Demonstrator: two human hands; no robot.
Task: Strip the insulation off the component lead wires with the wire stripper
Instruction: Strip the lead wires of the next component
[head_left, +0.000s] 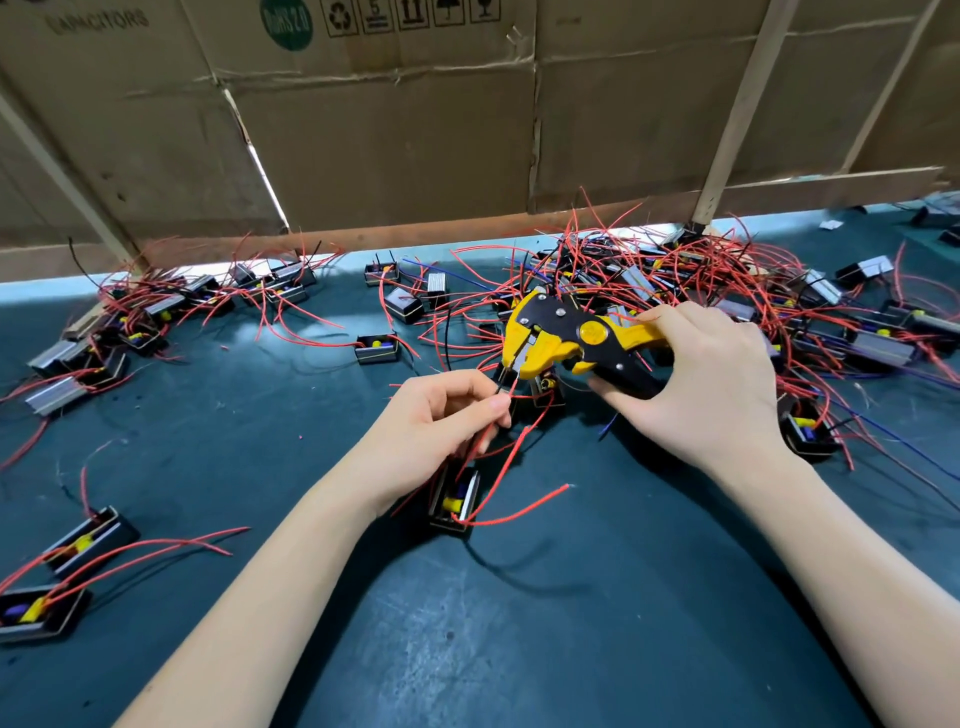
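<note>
My right hand (711, 384) grips the handles of a yellow and black wire stripper (563, 338), whose jaws point left and down. My left hand (441, 421) pinches a thin red lead wire (511, 387) just below those jaws, with the wire's tip at the jaw opening. Under my left hand hangs the small black box component (457, 501) that the wire comes from, with a yellow part inside. Two more red leads (519, 512) trail from it over the dark green mat (571, 623).
A big tangle of black components with red wires (701, 291) lies behind and right of the stripper. Another heap (171, 306) sits at the back left, and a few components (78, 545) lie near the left front. A cardboard wall (415, 130) closes off the back.
</note>
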